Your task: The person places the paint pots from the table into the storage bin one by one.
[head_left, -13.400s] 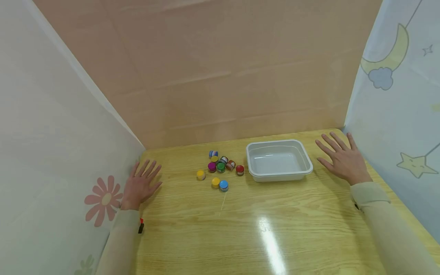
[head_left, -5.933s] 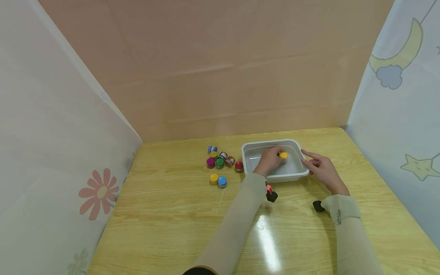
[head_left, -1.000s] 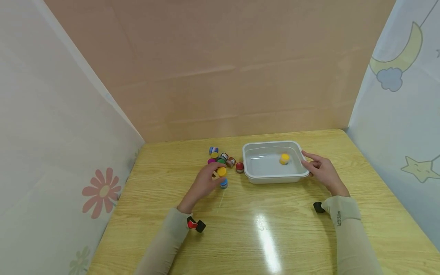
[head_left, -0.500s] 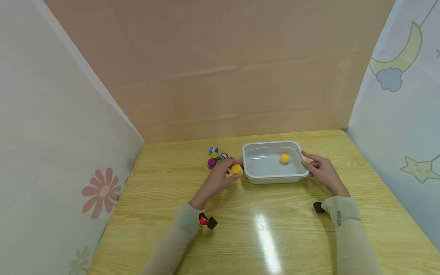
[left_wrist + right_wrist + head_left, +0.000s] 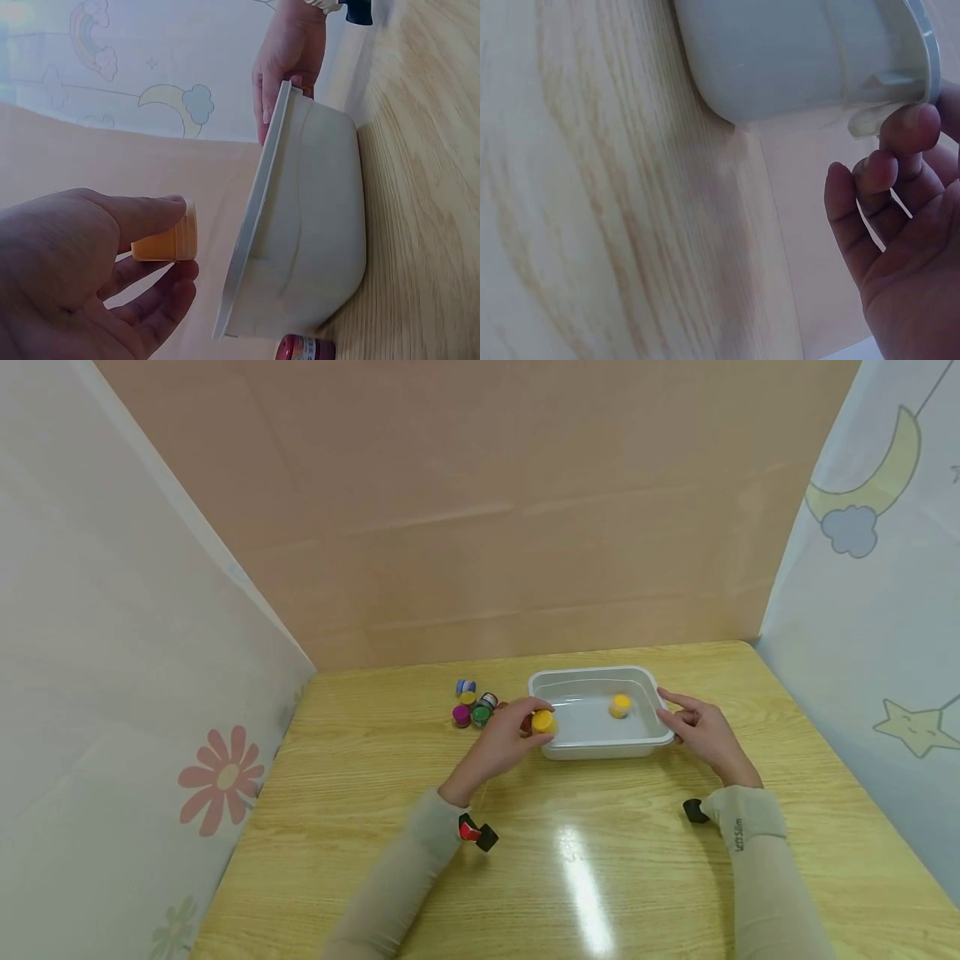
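My left hand pinches a small yellow-lidded jar between thumb and fingers, by the basin's near left rim. In the left wrist view this jar hangs in the air left of the basin's rim. The white plastic basin stands on the table, and another yellow-lidded jar sits inside it. My right hand grips the basin's right rim; the right wrist view shows the thumb and fingers at that rim.
Left of the basin lie a purple-lidded jar, a green jar, a blue jar and several others. A red jar stands close to the basin. My left hand hides the light-blue jar. Walls rise behind and on both sides.
Earlier, one yellow-lidded jar went into the basin in my left hand. Over the last second that hand has carried a second from the jars rightward to the basin. The right hand keeps its grip.
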`<state>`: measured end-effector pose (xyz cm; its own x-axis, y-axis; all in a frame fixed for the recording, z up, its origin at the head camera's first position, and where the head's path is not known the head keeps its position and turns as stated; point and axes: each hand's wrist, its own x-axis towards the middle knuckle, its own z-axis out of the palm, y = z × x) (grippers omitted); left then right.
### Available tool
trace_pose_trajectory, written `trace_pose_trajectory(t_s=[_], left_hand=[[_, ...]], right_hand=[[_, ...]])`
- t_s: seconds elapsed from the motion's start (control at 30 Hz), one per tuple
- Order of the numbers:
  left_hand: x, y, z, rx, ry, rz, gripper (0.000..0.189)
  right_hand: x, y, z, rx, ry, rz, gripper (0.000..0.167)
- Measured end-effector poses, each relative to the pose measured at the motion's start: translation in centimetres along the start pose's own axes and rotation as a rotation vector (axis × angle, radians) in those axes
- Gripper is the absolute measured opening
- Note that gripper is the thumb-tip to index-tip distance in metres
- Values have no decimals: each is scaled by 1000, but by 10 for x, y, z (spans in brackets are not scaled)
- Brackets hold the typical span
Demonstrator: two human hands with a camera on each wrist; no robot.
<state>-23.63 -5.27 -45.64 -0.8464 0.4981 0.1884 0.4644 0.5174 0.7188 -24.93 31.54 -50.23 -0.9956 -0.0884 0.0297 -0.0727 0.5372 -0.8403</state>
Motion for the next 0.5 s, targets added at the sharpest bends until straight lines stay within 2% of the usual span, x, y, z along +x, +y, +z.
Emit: trace_pose_trajectory(t_s=[0.5], left_hand=[[29,15,21,-27,-17,91,38]], right_hand=[[-3,-3,-2,-1,-9,9,63]])
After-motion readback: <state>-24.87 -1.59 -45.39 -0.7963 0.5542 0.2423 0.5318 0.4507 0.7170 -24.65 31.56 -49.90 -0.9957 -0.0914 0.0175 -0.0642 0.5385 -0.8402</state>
